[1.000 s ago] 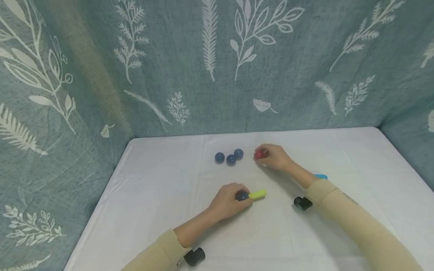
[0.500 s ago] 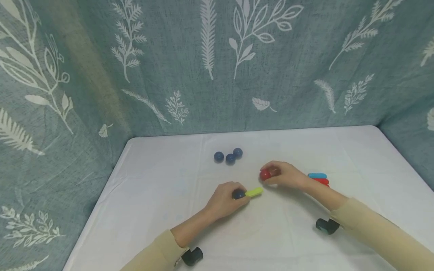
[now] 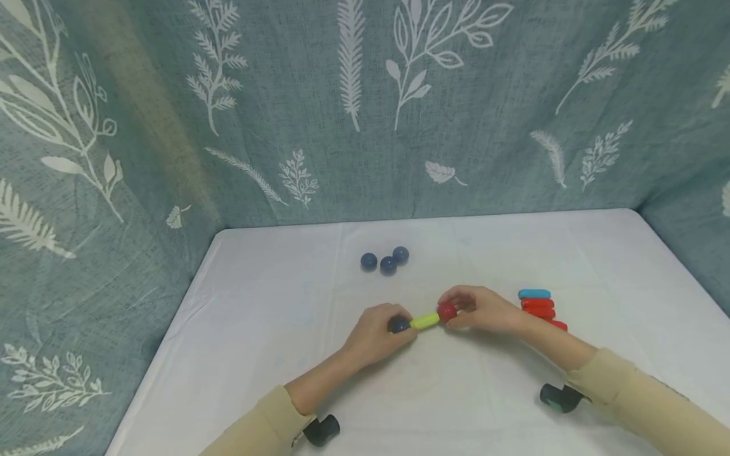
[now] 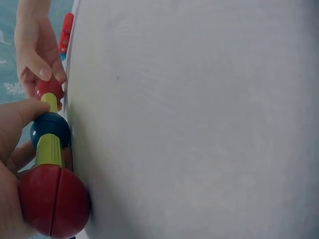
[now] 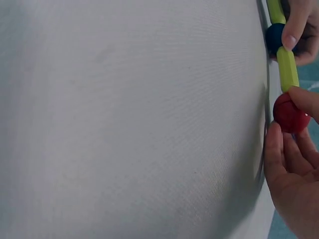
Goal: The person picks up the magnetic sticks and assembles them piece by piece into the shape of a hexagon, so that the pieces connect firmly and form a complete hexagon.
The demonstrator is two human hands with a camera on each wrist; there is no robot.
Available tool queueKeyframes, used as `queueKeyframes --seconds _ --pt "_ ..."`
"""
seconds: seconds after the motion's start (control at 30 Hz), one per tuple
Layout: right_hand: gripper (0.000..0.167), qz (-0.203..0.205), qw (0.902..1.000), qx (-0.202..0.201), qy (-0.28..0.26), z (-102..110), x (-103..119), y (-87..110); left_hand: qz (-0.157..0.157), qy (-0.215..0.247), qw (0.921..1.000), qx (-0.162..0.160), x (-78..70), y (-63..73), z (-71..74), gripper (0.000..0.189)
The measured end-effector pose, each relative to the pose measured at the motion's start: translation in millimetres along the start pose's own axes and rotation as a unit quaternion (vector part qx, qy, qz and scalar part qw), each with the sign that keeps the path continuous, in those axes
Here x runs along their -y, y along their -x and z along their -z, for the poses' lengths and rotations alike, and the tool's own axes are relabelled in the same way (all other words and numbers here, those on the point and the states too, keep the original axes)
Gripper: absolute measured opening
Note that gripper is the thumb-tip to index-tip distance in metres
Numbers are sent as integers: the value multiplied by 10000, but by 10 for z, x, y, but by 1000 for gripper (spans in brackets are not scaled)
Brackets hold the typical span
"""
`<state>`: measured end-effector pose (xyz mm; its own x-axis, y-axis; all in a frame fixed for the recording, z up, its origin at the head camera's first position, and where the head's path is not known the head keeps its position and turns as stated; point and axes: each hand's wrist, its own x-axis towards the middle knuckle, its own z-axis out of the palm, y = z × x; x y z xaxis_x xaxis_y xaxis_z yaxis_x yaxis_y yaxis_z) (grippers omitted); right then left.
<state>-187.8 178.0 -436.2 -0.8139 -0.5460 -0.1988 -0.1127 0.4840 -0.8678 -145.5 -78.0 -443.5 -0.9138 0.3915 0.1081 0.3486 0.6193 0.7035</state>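
Observation:
My left hand (image 3: 377, 339) grips a dark blue ball (image 4: 51, 130) in a chain of balls and rods. A yellow-green rod (image 3: 424, 321) sticks out of this ball to the right. Behind it, in the left wrist view, another yellow-green rod (image 4: 49, 151) joins the blue ball to a red ball (image 4: 55, 201) beside my palm. With thumb and fingers my right hand (image 3: 486, 310) pinches a second red ball (image 5: 291, 113). It meets the free end of the right-hand rod (image 5: 287, 69); whether the rod sits inside it I cannot tell.
Several loose pieces are on the white-covered table (image 3: 274, 285). Three blue balls (image 3: 388, 265) lie together toward the back. Right of my right hand lie a light blue rod (image 3: 535, 294) and red rods (image 3: 538, 304), partly behind the forearm. A patterned curtain (image 3: 319, 114) hangs behind the table.
My right hand has brought the red ball from the back of the table nearer, onto the rod's end. The left hand has stayed almost still, holding the blue ball.

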Motion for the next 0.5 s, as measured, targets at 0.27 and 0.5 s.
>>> queueKeyframes --seconds 0.27,0.5 --pt "40 142 9998 18 -122 -27 19 4 6 -281 9996 54 -15 -9 41 18" --pt "40 100 9999 -70 -55 -76 24 2 -91 -686 9975 134 -139 -109 18 32"
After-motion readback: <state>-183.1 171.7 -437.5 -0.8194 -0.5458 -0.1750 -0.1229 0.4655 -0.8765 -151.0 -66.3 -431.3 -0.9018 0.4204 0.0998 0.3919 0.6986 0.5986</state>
